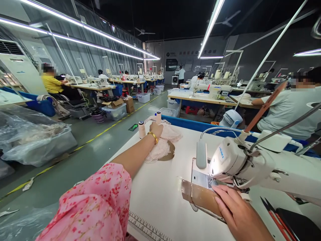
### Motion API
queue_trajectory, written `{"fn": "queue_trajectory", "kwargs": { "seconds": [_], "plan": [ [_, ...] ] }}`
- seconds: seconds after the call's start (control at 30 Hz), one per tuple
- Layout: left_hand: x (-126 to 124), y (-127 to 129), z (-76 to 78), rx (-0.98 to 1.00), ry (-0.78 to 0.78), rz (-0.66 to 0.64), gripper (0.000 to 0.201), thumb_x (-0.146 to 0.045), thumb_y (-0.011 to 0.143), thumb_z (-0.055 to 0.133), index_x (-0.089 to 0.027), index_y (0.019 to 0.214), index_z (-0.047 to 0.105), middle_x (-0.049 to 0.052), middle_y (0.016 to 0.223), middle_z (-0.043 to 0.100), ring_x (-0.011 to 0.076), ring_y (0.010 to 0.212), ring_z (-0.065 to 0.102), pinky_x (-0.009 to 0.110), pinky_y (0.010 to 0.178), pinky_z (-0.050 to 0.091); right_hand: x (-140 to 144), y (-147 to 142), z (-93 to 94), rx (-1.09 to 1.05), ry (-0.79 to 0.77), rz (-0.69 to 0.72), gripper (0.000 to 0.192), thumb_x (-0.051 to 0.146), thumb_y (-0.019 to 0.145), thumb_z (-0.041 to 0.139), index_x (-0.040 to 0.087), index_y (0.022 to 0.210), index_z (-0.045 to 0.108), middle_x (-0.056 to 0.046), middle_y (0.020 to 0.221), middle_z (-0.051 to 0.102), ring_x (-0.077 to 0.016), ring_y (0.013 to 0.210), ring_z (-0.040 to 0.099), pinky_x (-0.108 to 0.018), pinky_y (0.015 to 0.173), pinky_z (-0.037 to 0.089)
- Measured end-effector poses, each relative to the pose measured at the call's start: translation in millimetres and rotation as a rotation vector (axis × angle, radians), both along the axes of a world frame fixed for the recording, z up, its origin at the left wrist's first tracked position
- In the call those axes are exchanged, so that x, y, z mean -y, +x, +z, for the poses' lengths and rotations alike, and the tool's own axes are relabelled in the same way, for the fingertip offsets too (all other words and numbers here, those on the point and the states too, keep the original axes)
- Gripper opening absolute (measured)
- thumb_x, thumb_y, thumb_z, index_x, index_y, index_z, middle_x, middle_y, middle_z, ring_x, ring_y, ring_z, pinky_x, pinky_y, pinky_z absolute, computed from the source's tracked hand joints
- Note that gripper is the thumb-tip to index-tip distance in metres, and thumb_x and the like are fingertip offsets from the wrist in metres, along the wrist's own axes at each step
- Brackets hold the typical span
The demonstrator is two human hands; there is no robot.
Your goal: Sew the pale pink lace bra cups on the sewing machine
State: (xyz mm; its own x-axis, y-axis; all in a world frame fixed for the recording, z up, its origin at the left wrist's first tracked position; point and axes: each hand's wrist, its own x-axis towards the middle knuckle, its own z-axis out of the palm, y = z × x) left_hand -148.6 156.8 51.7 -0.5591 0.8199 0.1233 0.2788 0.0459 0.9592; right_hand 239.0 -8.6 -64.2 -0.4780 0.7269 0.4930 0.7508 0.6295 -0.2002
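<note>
You are sitting at a white work table [160, 187] that is filling the lower middle of the frame, with a printed ruler strip running along its near edge at the bottom centre. A white sewing machine [253, 164] is stretching across the right side of the frame, its head pointing toward the centre and its small lamp [201, 154] hanging on a bent arm and lighting the needle plate. Your left arm, in a pink flowered sleeve [95, 207], is reaching from the lower left up toward the middle of the frame, and your left hand [155, 129], with a gold bangle at the wrist, is resting on a pile of pale pink lace pieces [164, 142] near the far edge of the table; the fingers are curling down into the lace, but you cannot tell from here whether they are pinching any of it. Your right hand [238, 214] is lying in the lower right of the frame, fingers spread flat and pressing on a brown strip of material [200, 198] that is sitting just in front of the needle plate, touching the machine bed. Two thread spools [141, 129] are standing just beside the lace, one left of your hand and one behind it. Dark scissors with red handles [273, 214] are lying at the lower right edge, near your right wrist.
</note>
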Motion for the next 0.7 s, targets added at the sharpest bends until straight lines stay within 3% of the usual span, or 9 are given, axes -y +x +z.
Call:
{"fn": "queue_trajectory", "kwargs": {
  "seconds": [0.1,0.17,0.27,0.37,0.57,0.7],
  "plan": [
    [32,-12,8.9,-0.256,-0.046,-0.078,0.035,-0.034,0.099,0.068,-0.017,0.130,0.064,0.011,0.133,0.064,0.0255,0.116,0.064,0.047,0.100,0.057,-2,4,-4.2,0.011,0.049,0.032,0.037,0.037,0.107,0.038,0.027,0.127,0.068,-0.009,0.122,0.074,-0.0262,0.094,0.076,-0.037,0.067,0.061],
    [60,-17,10.3,-0.404,-0.071,-0.209,0.024,-0.030,0.093,0.073,-0.018,0.114,0.073,0.008,0.115,0.071,0.0229,0.105,0.067,0.039,0.096,0.056,-5,7,-6.5,0.025,0.092,0.059,0.038,0.033,0.106,0.038,0.026,0.127,0.069,-0.010,0.119,0.076,-0.0267,0.089,0.077,-0.038,0.061,0.059],
    [103,-21,3.9,-0.590,-0.143,-0.402,0.011,-0.030,0.081,0.080,-0.021,0.086,0.076,0.003,0.088,0.071,0.0210,0.086,0.067,0.032,0.084,0.055,-9,12,-6.3,0.057,0.125,0.132,0.040,0.029,0.103,0.037,0.025,0.127,0.070,-0.011,0.115,0.078,-0.0279,0.090,0.078,-0.038,0.057,0.057],
    [134,-23,-7.5,-0.754,-0.195,-0.514,0.018,-0.031,0.072,0.085,-0.021,0.080,0.073,0.003,0.088,0.068,0.0227,0.088,0.065,0.033,0.085,0.052,-9,13,-4.7,0.086,0.126,0.183,0.042,0.029,0.102,0.037,0.026,0.124,0.072,-0.011,0.117,0.078,-0.0297,0.094,0.077,-0.040,0.061,0.057],
    [147,-26,-17.6,-0.966,-0.231,-0.621,0.012,-0.025,0.086,0.068,-0.019,0.076,0.066,0.006,0.091,0.065,0.0232,0.093,0.062,0.033,0.088,0.048,0,5,-6.0,0.013,0.106,0.074,0.042,0.030,0.105,0.034,0.028,0.118,0.074,-0.010,0.114,0.077,-0.0313,0.097,0.075,-0.045,0.073,0.058],
    [147,-25,-16.0,-1.025,-0.212,-0.642,0.009,-0.026,0.086,0.068,-0.018,0.081,0.069,0.007,0.095,0.065,0.0238,0.094,0.060,0.034,0.090,0.048,6,-1,12.9,-0.090,0.025,0.116,0.033,0.033,0.104,0.043,0.031,0.118,0.073,-0.008,0.114,0.076,-0.0269,0.091,0.074,-0.041,0.075,0.060]
  ]
}}
